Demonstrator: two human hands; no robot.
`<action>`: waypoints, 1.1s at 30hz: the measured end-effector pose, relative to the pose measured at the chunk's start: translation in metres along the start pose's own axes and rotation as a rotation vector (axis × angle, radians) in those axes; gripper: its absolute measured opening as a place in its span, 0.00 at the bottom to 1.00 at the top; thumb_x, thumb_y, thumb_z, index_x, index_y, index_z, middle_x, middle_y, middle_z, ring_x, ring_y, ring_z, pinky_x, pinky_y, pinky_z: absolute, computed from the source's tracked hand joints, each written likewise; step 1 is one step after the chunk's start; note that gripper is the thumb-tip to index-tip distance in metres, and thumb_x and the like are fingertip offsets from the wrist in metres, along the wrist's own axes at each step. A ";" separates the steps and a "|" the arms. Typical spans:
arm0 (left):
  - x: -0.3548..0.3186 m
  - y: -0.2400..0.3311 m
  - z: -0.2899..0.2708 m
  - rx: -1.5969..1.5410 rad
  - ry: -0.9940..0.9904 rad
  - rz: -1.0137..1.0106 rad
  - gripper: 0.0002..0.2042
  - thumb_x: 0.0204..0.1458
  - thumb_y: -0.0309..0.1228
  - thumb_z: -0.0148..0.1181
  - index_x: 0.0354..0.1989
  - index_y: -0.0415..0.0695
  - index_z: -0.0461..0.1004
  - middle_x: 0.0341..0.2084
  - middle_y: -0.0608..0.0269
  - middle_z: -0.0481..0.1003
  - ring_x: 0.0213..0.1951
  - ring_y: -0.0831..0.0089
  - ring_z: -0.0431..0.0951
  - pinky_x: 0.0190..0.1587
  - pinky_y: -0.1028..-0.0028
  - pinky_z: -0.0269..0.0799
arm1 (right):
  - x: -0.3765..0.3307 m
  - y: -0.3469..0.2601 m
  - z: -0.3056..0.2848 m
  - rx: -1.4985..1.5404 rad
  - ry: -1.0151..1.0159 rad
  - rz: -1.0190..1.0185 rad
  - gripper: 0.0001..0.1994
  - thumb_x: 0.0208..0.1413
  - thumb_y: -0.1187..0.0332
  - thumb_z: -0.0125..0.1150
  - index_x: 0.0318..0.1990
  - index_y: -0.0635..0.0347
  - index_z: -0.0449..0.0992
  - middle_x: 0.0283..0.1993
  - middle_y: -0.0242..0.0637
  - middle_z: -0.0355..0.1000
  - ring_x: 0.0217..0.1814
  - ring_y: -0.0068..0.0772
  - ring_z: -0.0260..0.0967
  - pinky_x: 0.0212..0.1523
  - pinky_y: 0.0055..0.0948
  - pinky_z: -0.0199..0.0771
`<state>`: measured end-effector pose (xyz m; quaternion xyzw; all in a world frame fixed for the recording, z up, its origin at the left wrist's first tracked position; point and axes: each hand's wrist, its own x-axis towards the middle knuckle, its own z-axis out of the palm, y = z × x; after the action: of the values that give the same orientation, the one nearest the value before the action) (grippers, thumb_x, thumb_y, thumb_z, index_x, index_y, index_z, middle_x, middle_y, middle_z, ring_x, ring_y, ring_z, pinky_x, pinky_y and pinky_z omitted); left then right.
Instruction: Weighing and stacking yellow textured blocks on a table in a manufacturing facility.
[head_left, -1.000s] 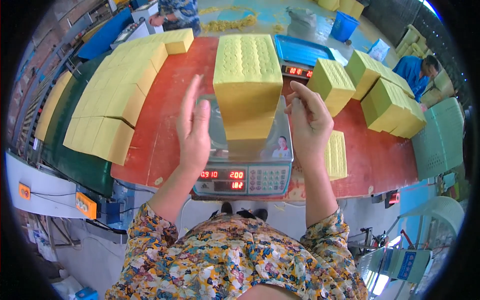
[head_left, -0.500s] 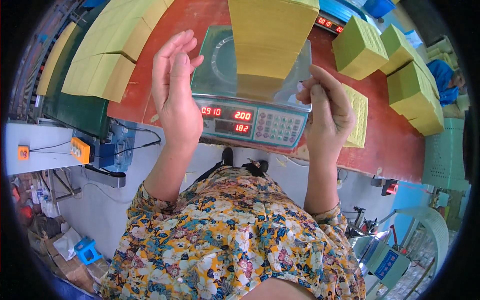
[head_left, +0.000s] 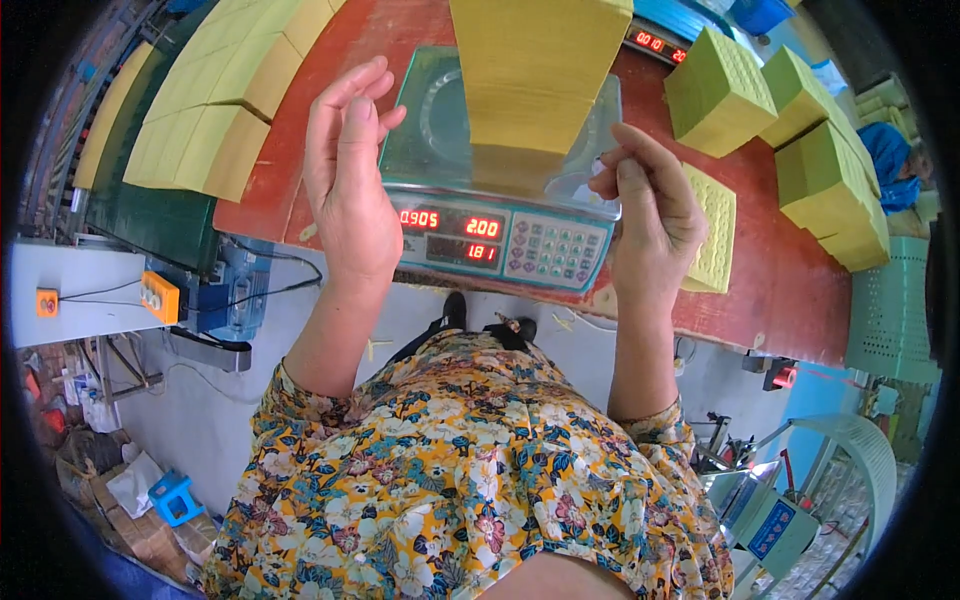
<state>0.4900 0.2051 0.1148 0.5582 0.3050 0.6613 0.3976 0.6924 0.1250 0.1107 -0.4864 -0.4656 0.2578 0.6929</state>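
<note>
Weighing appears in hand, the block [head_left: 538, 75] standing on the scale [head_left: 428, 135] at upper centre of frame, left hand [head_left: 355, 190] and right hand [head_left: 655, 215] empty, apart on either side; lifting would call for closing both on its sides

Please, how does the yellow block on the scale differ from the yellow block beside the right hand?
The scale block stands on the scale; the side block sits on the red table. The scale block shows a plain, smooth side, while the side block shows a patterned, bumpy face. The scale block runs past the picture's upper edge; the side block is partly hidden by the right hand. Both are yellow.
</note>
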 end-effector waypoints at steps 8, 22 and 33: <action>0.077 -0.022 0.017 -0.140 -0.081 -0.082 0.21 0.67 0.42 0.43 0.60 0.41 0.66 0.59 0.59 0.66 0.63 0.69 0.62 0.64 0.63 0.57 | 0.086 0.049 -0.001 0.084 0.140 0.135 0.13 0.59 0.79 0.52 0.50 0.69 0.74 0.42 0.34 0.73 0.41 0.22 0.71 0.46 0.22 0.72; 0.067 -0.111 0.049 -0.548 -0.301 -0.650 0.22 0.62 0.44 0.51 0.59 0.43 0.67 0.45 0.62 0.74 0.47 0.74 0.75 0.44 0.72 0.75 | 0.130 0.149 0.021 0.143 0.039 0.286 0.22 0.67 0.57 0.47 0.56 0.67 0.72 0.54 0.43 0.73 0.56 0.32 0.68 0.57 0.28 0.65; -0.005 -0.080 0.038 -0.722 -0.138 -0.847 0.24 0.63 0.42 0.49 0.65 0.46 0.62 0.58 0.59 0.69 0.57 0.64 0.72 0.56 0.63 0.72 | 0.044 0.105 0.007 0.234 0.247 0.291 0.20 0.66 0.63 0.47 0.57 0.70 0.70 0.57 0.47 0.71 0.60 0.35 0.66 0.61 0.30 0.63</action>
<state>0.5422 0.2393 0.0517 0.2574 0.2299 0.4683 0.8134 0.7149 0.2052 0.0325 -0.4925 -0.2689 0.3458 0.7521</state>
